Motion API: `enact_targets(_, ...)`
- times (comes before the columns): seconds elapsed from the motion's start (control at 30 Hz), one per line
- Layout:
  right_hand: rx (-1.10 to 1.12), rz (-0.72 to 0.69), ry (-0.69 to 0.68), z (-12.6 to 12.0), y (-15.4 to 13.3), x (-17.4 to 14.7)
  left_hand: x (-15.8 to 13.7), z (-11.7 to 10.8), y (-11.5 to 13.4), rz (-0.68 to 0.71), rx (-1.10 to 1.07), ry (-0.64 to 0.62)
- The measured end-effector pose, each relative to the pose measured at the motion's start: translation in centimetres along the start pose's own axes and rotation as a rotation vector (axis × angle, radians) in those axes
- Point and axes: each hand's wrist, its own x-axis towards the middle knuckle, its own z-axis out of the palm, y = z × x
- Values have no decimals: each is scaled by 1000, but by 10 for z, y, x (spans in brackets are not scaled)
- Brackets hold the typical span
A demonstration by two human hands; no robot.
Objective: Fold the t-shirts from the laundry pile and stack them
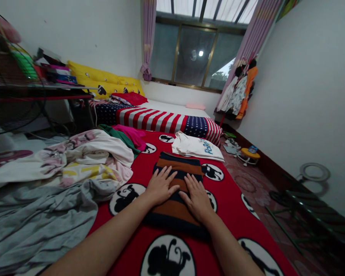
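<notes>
A brown and navy striped garment point(172, 220), folded into a long rectangle, lies on the red blanket point(218, 237) with white circles and black figures. My left hand point(161, 186) rests flat on its left half, fingers spread. On the right half, my right hand point(196, 195) lies palm down, its fingers stretched out and thumb toward the left hand. Neither hand grips the cloth. Just beyond the striped garment is a folded white shirt point(194, 147) with blue lettering.
Loose clothes are heaped on the left: a grey garment point(46, 226), a white and pink one point(103, 145), a green one point(122, 140) and a magenta one point(130, 134). Behind stands a bed with a flag-patterned cover point(158, 119). A yellow stool point(250, 153) and a dark bench point(319, 214) stand right.
</notes>
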Motion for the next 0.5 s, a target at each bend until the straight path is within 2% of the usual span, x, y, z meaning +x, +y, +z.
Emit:
enact_targets(0.2,69,-10,55,1,9,-4,-3,-1,-3,6,-29,-2)
enact_targets(0.33,222,-143,148,-13,-3,-16,1,-7,-15,32,-102,-31)
enact_targets(0.4,289,-252,54,-23,-17,-25,3,-10,-32,-66,-124,13)
enact_targets(0.5,249,-364,-207,-29,-41,-34,7,-13,-60,-294,-150,131)
